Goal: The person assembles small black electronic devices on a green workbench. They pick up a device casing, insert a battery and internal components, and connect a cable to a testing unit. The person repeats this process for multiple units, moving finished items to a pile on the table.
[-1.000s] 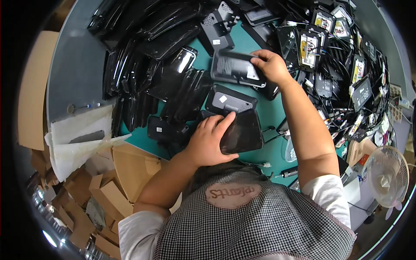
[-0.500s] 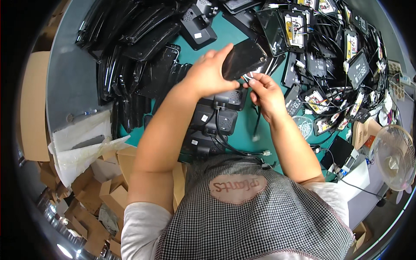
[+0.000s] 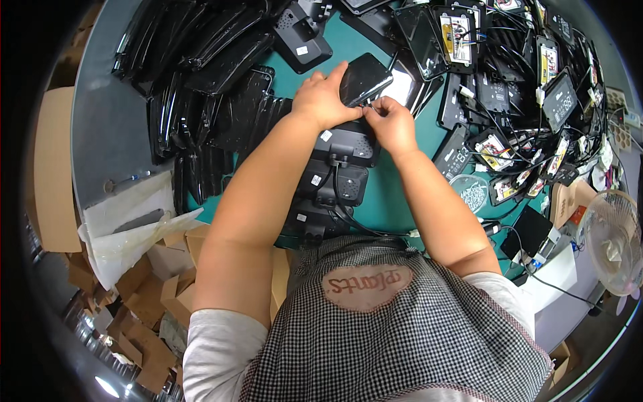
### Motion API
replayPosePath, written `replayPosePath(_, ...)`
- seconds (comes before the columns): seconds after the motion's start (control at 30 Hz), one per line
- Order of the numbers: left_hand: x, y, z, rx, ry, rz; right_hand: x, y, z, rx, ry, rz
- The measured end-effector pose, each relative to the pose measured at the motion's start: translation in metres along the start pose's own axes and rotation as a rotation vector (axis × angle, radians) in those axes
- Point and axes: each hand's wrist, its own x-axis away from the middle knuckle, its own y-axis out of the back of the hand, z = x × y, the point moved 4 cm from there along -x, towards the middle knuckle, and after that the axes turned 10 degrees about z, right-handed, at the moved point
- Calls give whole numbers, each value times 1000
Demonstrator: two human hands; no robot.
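My left hand (image 3: pixel 320 102) grips a black glossy flat housing (image 3: pixel 365 79) by its left side, thumb along the near edge and fingers at the far edge. Close against that near edge, my right hand (image 3: pixel 392 126) pinches a thin wire with a small pale connector (image 3: pixel 368 104). The fingertips nearly meet there and partly cover the connector, so I cannot tell whether it is plugged in. Below my hands, black housings with stands (image 3: pixel 348 184) lie in a column on the green mat (image 3: pixel 392 208), black cables running from them.
Stacks of black glossy housings (image 3: pixel 201 100) fill the left side. Opened units with circuit boards and tangled cables (image 3: pixel 495 94) crowd the right. A round clear tub of screws (image 3: pixel 469 193) sits near my right forearm. A fan (image 3: pixel 606 241) stands far right; cardboard boxes (image 3: pixel 144 288) lie lower left.
My right hand has moved left and slightly up with the wire, bringing it against the housing's near edge. The housing has shifted slightly and tilted in my left hand.
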Motion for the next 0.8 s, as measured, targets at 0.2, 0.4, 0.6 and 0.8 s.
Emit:
replayPosePath(0.2, 6, -13, 5, 67, 20, -73, -3, 4, 2, 306, 144, -59)
replayPosePath(0.4, 6, -13, 6, 89, 19, -81, -10, 3, -1, 285, 105, 7)
replayPosePath(0.6, 4, -17, 4, 145, 101, -144, 2, 9, 13, 361, 365, -120)
replayPosePath(0.8, 6, -21, 5, 152, 80, -190, -21, 10, 14, 343, -125, 98)
